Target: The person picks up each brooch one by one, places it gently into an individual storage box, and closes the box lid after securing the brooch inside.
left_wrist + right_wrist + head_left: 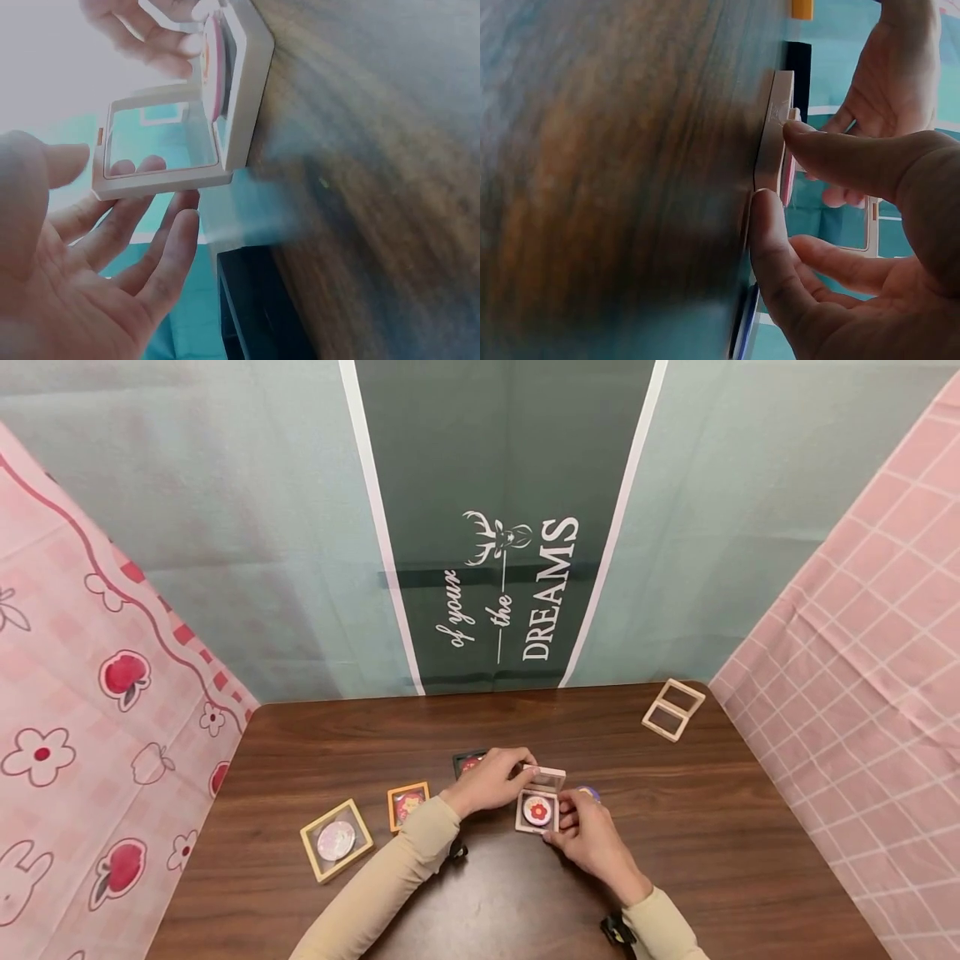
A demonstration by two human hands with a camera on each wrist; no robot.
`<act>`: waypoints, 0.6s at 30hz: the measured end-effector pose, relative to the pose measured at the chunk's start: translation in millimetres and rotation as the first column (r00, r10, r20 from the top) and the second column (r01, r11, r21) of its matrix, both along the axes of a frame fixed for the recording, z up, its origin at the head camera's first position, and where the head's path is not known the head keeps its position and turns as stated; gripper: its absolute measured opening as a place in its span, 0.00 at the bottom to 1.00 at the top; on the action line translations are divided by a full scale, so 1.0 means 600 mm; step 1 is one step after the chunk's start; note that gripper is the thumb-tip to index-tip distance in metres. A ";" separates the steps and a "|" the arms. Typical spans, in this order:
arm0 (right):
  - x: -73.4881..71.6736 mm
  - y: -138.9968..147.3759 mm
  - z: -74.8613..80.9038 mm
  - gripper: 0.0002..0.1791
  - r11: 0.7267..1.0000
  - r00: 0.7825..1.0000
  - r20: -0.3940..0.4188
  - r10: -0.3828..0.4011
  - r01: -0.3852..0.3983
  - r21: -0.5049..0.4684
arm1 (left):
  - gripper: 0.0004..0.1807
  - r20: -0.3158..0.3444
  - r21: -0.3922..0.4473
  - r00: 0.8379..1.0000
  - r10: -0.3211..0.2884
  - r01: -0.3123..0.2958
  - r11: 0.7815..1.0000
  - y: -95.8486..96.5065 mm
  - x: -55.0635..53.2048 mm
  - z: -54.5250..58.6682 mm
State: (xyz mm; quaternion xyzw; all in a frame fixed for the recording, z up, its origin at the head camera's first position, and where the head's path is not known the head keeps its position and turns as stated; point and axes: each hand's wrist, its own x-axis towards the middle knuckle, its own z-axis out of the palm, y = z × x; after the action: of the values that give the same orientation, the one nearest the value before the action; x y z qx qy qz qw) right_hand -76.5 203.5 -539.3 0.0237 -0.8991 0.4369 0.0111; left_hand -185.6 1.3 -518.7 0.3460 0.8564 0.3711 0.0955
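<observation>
A small pale pink hinged display case [528,829] lies unfolded on the table, its clear-windowed lid [161,180] standing up. Inside the base sits a round badge [537,811] with a red flower on white. My left hand [491,781] holds the lid loosely, fingers behind the window and thumb by its edge. With thumb and fingers, my right hand [596,839] grips the near right part of the base, as the right wrist view also shows. A blue-rimmed round badge [589,792] lies just beyond the right hand, partly covered.
Left of the hands lie a yellow case [310,845] with a pale badge and an orange case [392,810] with a red badge. A dark case [459,768] is partly hidden behind my left hand. An unfolded beige case [681,713] lies at the far right of the wooden table [750,860].
</observation>
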 end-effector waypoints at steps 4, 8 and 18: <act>0.002 -0.002 -0.001 0.33 1.000 1.000 0.029 0.007 -0.006 -0.023 | 0.09 0.002 -0.016 1.000 0.017 -0.017 1.000 -0.002 0.008 0.000; 0.003 -0.001 -0.001 0.33 1.000 0.999 0.053 0.009 -0.009 -0.004 | 0.09 0.000 -0.016 1.000 0.009 -0.009 1.000 -0.004 0.013 -0.001; 0.004 0.001 0.001 0.32 1.000 0.998 0.068 0.015 -0.015 -0.003 | 0.07 -0.008 -0.024 0.999 -0.043 0.043 0.999 -0.011 0.014 0.004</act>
State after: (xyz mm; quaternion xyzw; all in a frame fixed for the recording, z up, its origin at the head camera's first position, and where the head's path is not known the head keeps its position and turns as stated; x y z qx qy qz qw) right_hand -74.2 204.2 -538.9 0.0155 -0.8982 0.4388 -0.0226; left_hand -177.4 -5.1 -516.1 0.3646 0.8536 0.3573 0.1041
